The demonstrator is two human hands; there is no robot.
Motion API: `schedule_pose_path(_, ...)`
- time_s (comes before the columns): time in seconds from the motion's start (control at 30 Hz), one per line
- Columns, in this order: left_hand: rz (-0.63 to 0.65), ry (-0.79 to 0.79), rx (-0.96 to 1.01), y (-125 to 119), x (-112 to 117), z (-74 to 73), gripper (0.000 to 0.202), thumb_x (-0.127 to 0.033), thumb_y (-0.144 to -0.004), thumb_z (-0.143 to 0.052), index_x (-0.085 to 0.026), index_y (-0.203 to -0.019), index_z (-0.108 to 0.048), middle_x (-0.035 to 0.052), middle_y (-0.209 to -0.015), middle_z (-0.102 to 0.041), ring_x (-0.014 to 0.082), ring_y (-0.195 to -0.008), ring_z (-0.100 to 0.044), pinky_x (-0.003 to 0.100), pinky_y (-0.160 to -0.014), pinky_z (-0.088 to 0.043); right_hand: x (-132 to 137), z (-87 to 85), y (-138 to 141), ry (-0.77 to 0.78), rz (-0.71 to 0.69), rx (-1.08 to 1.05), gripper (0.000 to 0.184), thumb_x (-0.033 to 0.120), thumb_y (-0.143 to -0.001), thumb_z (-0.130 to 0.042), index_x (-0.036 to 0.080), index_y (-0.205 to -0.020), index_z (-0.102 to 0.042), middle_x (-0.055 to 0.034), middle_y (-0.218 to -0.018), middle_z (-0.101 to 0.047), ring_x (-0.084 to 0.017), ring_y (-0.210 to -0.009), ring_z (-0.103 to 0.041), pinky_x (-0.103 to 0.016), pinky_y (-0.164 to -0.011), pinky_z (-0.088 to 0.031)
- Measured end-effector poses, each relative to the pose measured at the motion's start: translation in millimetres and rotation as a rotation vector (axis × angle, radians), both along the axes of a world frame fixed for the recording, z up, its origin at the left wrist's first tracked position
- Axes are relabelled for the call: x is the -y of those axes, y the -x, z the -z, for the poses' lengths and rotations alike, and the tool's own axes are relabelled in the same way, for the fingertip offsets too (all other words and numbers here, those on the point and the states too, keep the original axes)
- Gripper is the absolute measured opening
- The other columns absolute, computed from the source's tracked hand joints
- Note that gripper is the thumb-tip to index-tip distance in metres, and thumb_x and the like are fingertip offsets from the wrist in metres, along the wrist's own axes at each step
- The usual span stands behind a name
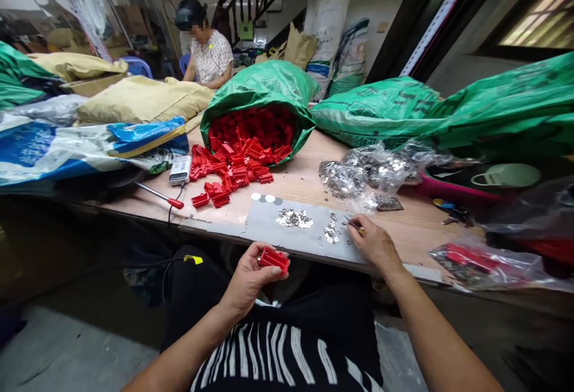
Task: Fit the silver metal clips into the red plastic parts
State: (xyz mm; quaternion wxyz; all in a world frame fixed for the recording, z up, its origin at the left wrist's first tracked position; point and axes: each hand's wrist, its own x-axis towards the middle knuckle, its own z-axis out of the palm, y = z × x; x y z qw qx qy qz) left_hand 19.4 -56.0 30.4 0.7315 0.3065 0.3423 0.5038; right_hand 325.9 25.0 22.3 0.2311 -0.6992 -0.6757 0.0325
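Observation:
My left hand (251, 275) is closed around a red plastic housing (274, 259), a hollow, box-like piece held above my lap at the table's front edge. Over the right part of a grey mat (260, 227), my right hand (374, 242) pinches a thin pointed tool (361, 232), mostly covered by the fingers; its kind is unclear. The tool's tip is close to a small group of shiny metal pieces (332, 230). A larger heap of metal pieces (295, 219) lies to the left on the same mat.
Red housings (237, 162) spill from a green sack (264, 84). Plastic bags of metal parts (359, 174) lie at the right back. A red-tipped metal lever (159, 195) juts out beside a white device (180, 170). A person (210, 51) sits across the table.

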Motion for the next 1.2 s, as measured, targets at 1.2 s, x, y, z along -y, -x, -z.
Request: schedule_pose_path(1.2,-0.269,-0.497,-0.707,-3.6,4.9,-0.9,0.034,-0.028,-0.071,-0.075,-0.026,-0.105,-0.067,0.0051,-0.103,-0.072,0.0231,-0.093,-0.067,0.034,-0.087,-0.051,63.5,-37.1,122.7,0.256,-0.576,-0.688,0.020,0.036,-0.090,-0.052,0.021,-0.092,-0.064,-0.0040,-0.085,-0.062,-0.017,-0.078,-0.057,-0.028,-0.071,-0.045)
